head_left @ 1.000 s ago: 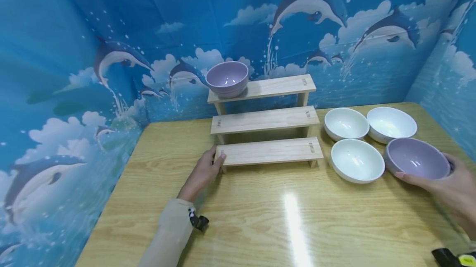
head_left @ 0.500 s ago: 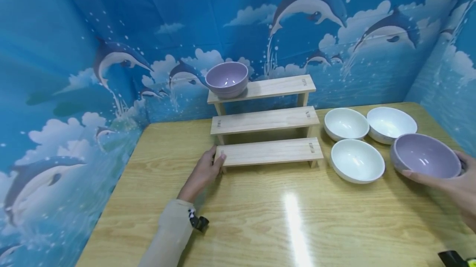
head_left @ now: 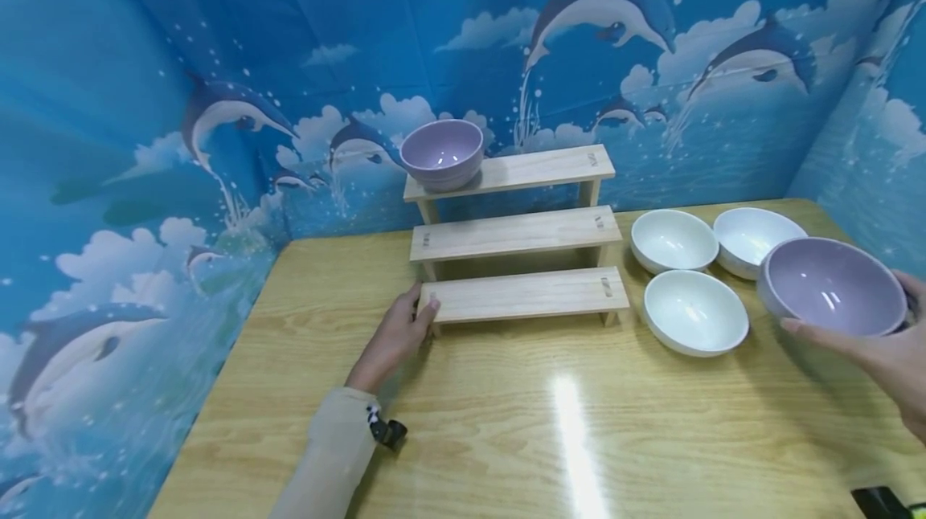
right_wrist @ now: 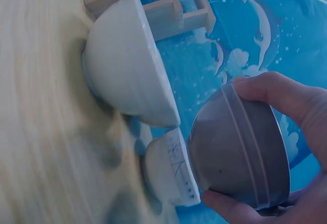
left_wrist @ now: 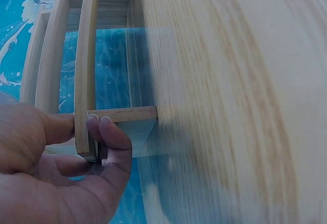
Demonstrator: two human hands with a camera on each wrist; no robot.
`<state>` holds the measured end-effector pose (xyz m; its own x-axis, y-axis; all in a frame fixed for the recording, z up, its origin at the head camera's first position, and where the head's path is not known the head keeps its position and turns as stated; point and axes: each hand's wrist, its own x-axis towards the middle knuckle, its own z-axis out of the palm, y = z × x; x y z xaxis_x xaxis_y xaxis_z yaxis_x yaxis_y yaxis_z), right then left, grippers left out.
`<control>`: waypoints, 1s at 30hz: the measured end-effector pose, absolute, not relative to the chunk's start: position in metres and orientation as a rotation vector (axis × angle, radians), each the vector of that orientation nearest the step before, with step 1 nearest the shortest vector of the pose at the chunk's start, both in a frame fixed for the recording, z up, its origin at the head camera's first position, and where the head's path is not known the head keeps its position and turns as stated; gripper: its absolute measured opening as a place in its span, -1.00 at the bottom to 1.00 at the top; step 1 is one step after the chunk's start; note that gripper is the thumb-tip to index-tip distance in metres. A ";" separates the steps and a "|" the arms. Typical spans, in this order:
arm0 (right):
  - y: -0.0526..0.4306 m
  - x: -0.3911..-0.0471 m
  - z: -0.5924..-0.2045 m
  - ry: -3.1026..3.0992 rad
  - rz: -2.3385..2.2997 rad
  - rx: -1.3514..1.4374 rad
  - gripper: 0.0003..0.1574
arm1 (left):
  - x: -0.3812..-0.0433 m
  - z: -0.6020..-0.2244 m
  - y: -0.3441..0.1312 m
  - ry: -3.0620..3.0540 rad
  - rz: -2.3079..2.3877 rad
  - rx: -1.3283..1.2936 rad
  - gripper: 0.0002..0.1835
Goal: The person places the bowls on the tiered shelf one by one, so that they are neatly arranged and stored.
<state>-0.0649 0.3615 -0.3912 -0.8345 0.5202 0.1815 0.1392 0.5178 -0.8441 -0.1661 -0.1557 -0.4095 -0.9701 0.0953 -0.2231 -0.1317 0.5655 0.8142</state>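
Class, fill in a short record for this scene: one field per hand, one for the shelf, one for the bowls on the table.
Left hand: grips the left end of the lowest step of the wooden shelf.
Right hand: holds a purple bowl clear of the table.
Shelf: three steps; another purple bowl on the top one.
Table: three white bowls.

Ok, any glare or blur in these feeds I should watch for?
Head view: a bright glare streak on the table, edges bowed by the wide lens. Left wrist view: the tabletop smears, the left hand sharp. Right wrist view: the purple bowl dim, the white bowl soft.
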 end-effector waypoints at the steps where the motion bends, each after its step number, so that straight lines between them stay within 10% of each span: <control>1: 0.360 -0.066 -0.389 -2.345 1.256 -0.531 0.31 | -0.166 -0.410 -0.156 2.557 1.364 -0.028 -0.32; 30: 0.310 -0.107 -0.333 -2.497 1.365 -0.295 0.40 | -0.166 -0.410 -0.154 2.568 1.345 -0.047 -0.33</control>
